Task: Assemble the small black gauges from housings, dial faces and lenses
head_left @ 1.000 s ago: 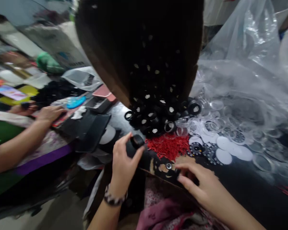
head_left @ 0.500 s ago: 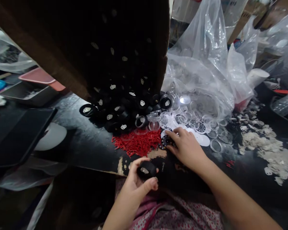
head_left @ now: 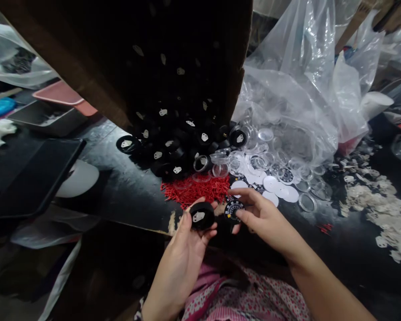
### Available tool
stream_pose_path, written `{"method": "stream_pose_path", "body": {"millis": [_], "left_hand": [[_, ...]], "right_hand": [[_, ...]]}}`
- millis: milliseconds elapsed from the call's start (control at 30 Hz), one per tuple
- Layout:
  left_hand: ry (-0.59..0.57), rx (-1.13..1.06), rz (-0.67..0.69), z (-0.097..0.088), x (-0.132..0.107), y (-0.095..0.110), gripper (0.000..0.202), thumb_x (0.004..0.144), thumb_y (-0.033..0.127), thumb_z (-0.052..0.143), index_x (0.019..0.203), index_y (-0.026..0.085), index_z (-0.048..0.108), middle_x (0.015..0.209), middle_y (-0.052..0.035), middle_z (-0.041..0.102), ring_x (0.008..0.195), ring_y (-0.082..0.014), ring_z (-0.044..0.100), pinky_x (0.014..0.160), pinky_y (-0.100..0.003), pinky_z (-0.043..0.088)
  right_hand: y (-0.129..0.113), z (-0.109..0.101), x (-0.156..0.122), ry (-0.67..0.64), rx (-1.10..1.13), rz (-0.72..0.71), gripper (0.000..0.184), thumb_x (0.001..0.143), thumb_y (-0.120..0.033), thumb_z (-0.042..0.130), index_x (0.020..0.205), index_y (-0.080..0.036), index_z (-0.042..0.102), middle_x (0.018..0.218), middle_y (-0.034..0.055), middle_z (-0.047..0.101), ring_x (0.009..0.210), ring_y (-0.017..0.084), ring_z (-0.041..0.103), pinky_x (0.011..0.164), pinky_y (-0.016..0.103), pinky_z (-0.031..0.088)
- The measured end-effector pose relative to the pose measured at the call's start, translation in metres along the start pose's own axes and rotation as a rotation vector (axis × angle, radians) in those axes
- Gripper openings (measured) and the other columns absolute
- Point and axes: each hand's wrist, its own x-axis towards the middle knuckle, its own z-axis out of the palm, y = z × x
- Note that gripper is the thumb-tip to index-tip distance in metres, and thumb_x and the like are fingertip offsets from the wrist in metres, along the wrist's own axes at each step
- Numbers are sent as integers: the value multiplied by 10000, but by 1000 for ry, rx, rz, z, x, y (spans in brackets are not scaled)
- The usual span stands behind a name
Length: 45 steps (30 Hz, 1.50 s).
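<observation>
My left hand (head_left: 183, 249) is closed round a black round cap (head_left: 201, 216) with a small white shape inside it, held just above the table's near edge. My right hand (head_left: 262, 216) pinches a black dial disc with white markings (head_left: 234, 209) right beside the cap. Behind both hands lies a heap of thin red sticks (head_left: 195, 189). Further back, a pile of black caps (head_left: 177, 147) spills out of a tipped cardboard box (head_left: 96, 58). White discs (head_left: 277, 187) and more printed dial discs lie just right of my right hand.
A clear plastic bag (head_left: 297, 98) full of clear round lids (head_left: 270, 156) sits at the back right. Small white metal pieces (head_left: 370, 200) are scattered at the right. A black tray (head_left: 36, 178) and a pink tray (head_left: 63, 96) lie at the left on the dark table (head_left: 127, 196).
My right hand picked a dial disc from the table and brought it towards the cap. My left hand lifted the cap slightly to meet it. The view shifted a little.
</observation>
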Motion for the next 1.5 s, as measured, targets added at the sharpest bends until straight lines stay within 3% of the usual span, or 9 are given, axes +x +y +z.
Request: {"method": "stream_pose_path", "body": {"millis": [200, 367, 567, 700, 933, 1033, 1167, 1367, 1500], "left_hand": [[-66, 36, -17, 8, -4, -10, 292, 862, 350, 649, 1127, 234, 689, 1184, -58, 705, 1083, -205, 660, 892, -295, 568], [-48, 158, 32, 7, -7, -23, 344, 808, 382, 703, 1145, 320, 687, 1321, 13, 637, 1269, -224, 544, 1020, -300, 497], [-120, 285, 67, -6, -5, -28, 417, 820, 371, 687, 1227, 291, 636, 1319, -27, 635, 1265, -256, 545, 1068, -372, 453], [-151, 419, 68, -4, -9, -23, 369, 787, 326, 718, 1146, 273, 656, 1193, -35, 697, 1164, -245, 621, 1018, -355, 489], [-31, 659, 163, -35, -12, -13, 344, 799, 321, 686, 1136, 260, 654, 1180, -43, 689, 1130, -244, 626, 1007, -345, 476], [88, 592, 206, -49, -9, -9, 424, 805, 353, 679, 1214, 276, 597, 1165, -39, 689, 1075, -244, 646, 957, -360, 508], [72, 352, 196, -45, -7, -4, 358, 783, 310, 715, 1117, 264, 597, 1079, -29, 714, 1025, -227, 664, 862, -342, 564], [52, 72, 62, -26, -8, 0, 390, 825, 293, 676, 1189, 258, 539, 1148, -74, 711, 1040, -257, 689, 911, -424, 555], [-31, -104, -130, -17, -7, 1, 288, 869, 270, 619, 1154, 261, 575, 1188, -44, 694, 1044, -265, 691, 929, -455, 552]], "right_hand": [[-2, 14, -5, 241, -296, -152, 93, 879, -234, 568, 947, -211, 627, 877, 11, 676, 830, 165, 636, 736, 298, 504], [1, 27, -6, 338, -387, -212, 26, 896, -236, 566, 910, -215, 572, 866, 12, 661, 797, 160, 630, 721, 291, 488], [2, 20, -7, 276, -474, -113, 89, 862, -246, 602, 864, -209, 521, 826, 7, 621, 740, 154, 591, 655, 280, 455], [3, 19, -15, 159, -449, -66, 112, 860, -206, 573, 962, -210, 528, 881, 6, 622, 742, 141, 580, 644, 264, 456], [2, 20, -11, -35, -593, -147, 157, 900, -155, 528, 1030, -211, 596, 957, 14, 683, 852, 158, 625, 777, 297, 459], [1, 24, 10, 19, -1036, -254, 158, 925, -151, 502, 1007, -197, 629, 995, 62, 683, 932, 231, 592, 829, 380, 398], [2, 28, 34, -13, -1424, -361, 121, 932, -190, 517, 985, -182, 625, 945, 90, 657, 875, 262, 548, 760, 394, 349], [7, 25, 37, -41, -1365, -357, 118, 948, -175, 490, 944, -143, 604, 934, 91, 649, 880, 253, 547, 780, 385, 348], [5, 24, 24, -28, -1017, -391, 85, 950, -164, 497, 921, -167, 577, 934, 61, 640, 895, 215, 556, 813, 357, 380]]}}
